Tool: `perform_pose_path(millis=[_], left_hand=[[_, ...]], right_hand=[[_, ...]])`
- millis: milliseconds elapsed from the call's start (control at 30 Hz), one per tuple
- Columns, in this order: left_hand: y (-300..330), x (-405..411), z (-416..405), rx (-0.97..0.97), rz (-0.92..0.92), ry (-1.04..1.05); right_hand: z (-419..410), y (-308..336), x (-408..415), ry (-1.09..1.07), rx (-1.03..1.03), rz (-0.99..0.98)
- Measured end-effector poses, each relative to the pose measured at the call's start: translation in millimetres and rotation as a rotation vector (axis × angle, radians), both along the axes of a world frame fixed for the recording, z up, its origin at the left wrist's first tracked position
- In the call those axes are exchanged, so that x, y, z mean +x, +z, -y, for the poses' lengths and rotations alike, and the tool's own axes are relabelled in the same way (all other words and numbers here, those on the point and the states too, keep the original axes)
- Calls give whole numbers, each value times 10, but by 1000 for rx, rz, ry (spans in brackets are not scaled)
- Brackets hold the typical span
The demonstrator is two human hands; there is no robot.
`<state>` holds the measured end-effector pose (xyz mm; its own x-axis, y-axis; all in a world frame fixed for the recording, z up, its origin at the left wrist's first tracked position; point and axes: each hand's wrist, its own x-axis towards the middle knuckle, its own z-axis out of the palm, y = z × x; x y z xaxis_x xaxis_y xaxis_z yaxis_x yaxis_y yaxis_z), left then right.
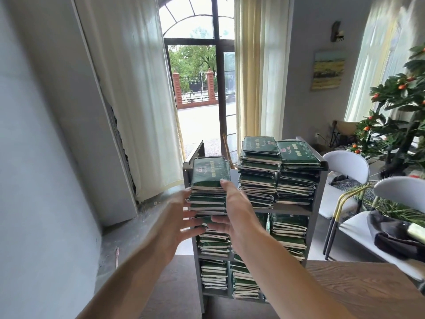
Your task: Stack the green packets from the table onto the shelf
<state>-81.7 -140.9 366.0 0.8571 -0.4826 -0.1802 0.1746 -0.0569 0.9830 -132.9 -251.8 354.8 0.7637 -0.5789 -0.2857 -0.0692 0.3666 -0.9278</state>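
Dark green packets [210,172] with pale lettering and cream-white edges fill a grey shelf [318,192]. The bench [358,288] in front is brown with a wood-grain pattern. White sheer curtains [138,88] hang beside a dark-framed window [216,65], one panel with a pale yellow lining. The walls are light grey. A painting [328,70] shows yellow and green bands. A green-leaved plant [395,107] carries small orange fruits. The chairs [345,166] are white with black and gold legs.

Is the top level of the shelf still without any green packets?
No, three stacks of green packets already stand on the top level of the shelf.
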Motion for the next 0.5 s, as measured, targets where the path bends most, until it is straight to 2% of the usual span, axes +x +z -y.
perform_pose_path(millis=[233, 500], left_hand=[[35, 42, 91, 3, 7, -48], [-13, 150, 182, 8, -39, 15]], right_hand=[[-20, -34, 23, 10, 19, 74], [-10, 0, -8, 24, -80, 19]])
